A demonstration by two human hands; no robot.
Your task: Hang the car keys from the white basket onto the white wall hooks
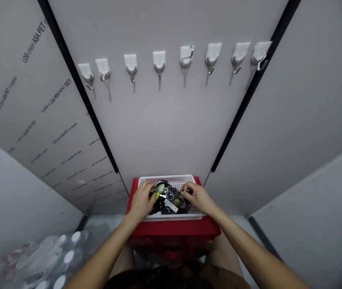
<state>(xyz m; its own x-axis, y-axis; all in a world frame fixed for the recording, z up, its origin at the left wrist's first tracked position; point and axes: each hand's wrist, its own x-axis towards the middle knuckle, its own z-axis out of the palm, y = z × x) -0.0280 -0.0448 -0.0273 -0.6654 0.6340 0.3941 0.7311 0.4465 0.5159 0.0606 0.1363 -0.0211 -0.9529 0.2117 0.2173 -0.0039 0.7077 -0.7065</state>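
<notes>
Two hands are busy in a white basket (173, 217) sitting on a red stand (173, 228), and from where I'm standing half of it is hard to make out. The basket's up against the wall (164, 132), with the person's legs either side of the stand. Can't tell if that stand is a box or a stool.

Right hand (199, 196) has its fingertips pinched on a small dark thing (189, 191) over the right part of the basket. No clue what it is, the fingers cover most of it. Left hand (143, 200) is curled over the left part, thumb by a yellow-green bit (158, 195). Can't tell whether it's actually gripping that or just touching, since the back of the hand blocks the view.

Between them is a pile of mostly black stuff, all tangled together, with some rings, a pale round piece (160, 188) and a white label (171, 205) on top. There's print on the label but it's too small to read. Bottom of the pile is buried.

Eight hooks (159, 60) run along up top, fifth from the left with its wire flipped up. Bottles (69, 257) with white caps sit low on the left, blurry under plastic and partly cut off.
</notes>
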